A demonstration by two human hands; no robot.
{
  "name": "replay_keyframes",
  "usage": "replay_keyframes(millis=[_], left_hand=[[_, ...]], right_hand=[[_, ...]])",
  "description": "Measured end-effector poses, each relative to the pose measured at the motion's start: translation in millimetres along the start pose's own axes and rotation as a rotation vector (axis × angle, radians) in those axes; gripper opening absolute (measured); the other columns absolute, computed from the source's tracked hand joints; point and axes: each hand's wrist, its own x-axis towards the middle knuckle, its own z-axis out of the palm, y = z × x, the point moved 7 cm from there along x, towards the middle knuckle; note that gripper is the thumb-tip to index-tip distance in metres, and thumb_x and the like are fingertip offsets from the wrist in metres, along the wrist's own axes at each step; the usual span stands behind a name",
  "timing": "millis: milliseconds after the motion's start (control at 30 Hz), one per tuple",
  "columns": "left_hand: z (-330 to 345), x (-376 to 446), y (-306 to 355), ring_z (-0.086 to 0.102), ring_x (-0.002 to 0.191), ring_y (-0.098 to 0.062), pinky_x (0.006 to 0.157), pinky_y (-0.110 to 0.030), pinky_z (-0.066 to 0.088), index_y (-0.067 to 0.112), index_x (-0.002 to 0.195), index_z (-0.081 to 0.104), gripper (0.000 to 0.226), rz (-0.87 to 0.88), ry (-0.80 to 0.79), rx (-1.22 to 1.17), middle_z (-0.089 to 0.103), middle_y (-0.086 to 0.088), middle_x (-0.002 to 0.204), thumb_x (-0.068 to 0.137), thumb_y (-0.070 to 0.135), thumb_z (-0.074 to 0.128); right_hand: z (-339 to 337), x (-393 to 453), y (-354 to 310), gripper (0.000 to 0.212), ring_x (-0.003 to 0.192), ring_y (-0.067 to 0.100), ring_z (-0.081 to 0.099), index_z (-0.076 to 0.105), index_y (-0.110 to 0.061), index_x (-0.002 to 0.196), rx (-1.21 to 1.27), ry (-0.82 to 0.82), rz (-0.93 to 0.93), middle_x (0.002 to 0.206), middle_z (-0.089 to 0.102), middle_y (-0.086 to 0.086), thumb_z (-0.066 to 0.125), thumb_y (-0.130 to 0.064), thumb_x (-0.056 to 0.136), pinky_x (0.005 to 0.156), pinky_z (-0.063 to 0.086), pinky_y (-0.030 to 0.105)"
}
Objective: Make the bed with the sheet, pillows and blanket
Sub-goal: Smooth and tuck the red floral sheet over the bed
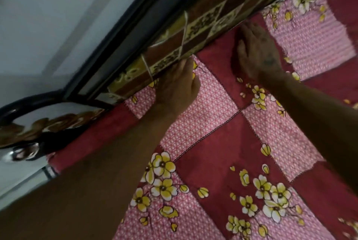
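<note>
Sheet: red-and-pink patchwork floral cotton sheet [222, 143] spread flat.
Left hand [177, 86]: fingers hidden at sheet's edge, grip unclear.
Right hand [257, 53]: flat, pressing sheet.

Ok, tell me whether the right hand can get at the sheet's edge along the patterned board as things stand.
Probably yes. The right hand lies flat on the sheet, fingertips already near the seam where it meets the patterned board. Nothing lies between them; the left hand works the same seam further along, apart from it.
</note>
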Motion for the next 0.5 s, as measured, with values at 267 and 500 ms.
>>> replay_keyframes(millis=[267, 500], left_hand=[[-12.0, 16.7, -1.6, 0.070, 0.086, -0.030, 0.068, -0.029, 0.041, 0.020, 0.111, 0.075, 0.032, -0.211, 0.058, 0.000, 0.076, -0.007, 0.096, 0.094, 0.032, 0.051], [-2.0, 14.3, -5.4, 0.070, 0.081, -0.028, 0.067, -0.029, 0.046, 0.017, 0.109, 0.075, 0.029, -0.157, 0.101, 0.071, 0.076, -0.007, 0.095, 0.093, 0.033, 0.055]], right_hand=[[14.2, 46.5, 15.4, 0.063, 0.129, 0.035, 0.051, 0.060, -0.007, 0.128, -0.116, -0.185, -0.096, 0.137, 0.058, 0.019, 0.024, -0.040, 0.088, 0.117, 0.032, 0.046], [10.0, 58.3, 10.2, 0.075, 0.137, 0.034, 0.044, 0.059, -0.005, 0.132, -0.147, -0.303, -0.157, 0.142, 0.054, 0.023, 0.015, -0.046, 0.088, 0.122, 0.021, 0.045]])
